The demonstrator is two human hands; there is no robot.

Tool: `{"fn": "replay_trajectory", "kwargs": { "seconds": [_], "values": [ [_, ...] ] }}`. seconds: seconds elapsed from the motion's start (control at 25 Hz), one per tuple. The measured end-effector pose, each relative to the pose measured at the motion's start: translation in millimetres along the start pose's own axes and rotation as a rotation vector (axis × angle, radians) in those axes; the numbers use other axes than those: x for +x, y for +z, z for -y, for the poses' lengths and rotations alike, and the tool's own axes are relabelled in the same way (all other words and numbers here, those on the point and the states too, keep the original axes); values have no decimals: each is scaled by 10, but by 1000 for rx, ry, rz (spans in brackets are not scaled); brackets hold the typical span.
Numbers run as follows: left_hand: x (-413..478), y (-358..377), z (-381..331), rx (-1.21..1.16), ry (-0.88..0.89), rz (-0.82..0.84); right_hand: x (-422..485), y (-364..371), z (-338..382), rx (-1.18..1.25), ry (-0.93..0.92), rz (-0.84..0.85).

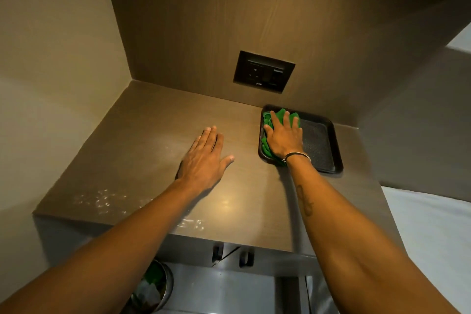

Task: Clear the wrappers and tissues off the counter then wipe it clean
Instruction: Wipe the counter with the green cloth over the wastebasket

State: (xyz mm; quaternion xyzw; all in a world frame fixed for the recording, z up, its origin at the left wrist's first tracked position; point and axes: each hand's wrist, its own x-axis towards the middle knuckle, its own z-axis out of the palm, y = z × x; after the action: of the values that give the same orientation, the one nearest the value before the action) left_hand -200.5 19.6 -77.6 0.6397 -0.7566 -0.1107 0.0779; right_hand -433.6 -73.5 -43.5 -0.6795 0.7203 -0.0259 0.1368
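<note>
Both hands lie flat and spread. Left hand [205, 154] rests palm down on the bare counter [142, 135], fingers nearly straight and close together, thumb out to the right; it holds nothing and seems to brace the body. Right hand [283, 135] presses a green cloth [267, 146] into the left end of a black tray [328, 145] at the far right of the counter, fingers splayed over the fabric, not curled round it.

The cloth is bunched and soft, plainly light and limp; it will fold and drag under the palm, so a flat press with spread fingers should move it better than a pinch. The tray looks stiff, with a raised rim and a textured floor; it may slide under a hard push, since nothing pins it.

No wrappers or tissues show on the counter. A steel bin [154, 287] below the near edge holds what looks like white and green scraps. Pale smears [102, 200] show on the near left of the counter, likely wiping left to do.
</note>
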Motion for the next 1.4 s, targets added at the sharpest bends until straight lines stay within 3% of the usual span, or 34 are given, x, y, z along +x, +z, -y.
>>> {"fn": "replay_trajectory", "kwargs": {
  "seconds": [0.16,0.32,0.48,0.64,0.76,0.88,1.08,1.28,1.4],
  "values": [
    [3,59,-2,13,-16,-18,83,48,5,-3,-6,-24],
    [-11,32,2,34,-4,-25,7,65,80,-40,-37,-176],
    [-12,108,9,49,3,-36,-173,-92,129,87,-69,-358],
    [-78,-68,53,-36,29,-23,-719,-276,482,96,-284,-561],
    [-518,-210,104,-51,44,-175,-1480,-59,744,135,-408,-656],
    [-1315,-140,219,-14,77,-229,-2300,414,1026,260,-441,-582],
    [-2576,239,737,14,-38,-290,-3330,1342,1342,365,-542,-498],
    [-3891,1342,1334,4,-250,-76,-3823,2622,1391,253,-589,-114],
    [-4204,2120,1639,-135,-444,71,-3744,3468,1280,203,-495,136]
  ]
}}
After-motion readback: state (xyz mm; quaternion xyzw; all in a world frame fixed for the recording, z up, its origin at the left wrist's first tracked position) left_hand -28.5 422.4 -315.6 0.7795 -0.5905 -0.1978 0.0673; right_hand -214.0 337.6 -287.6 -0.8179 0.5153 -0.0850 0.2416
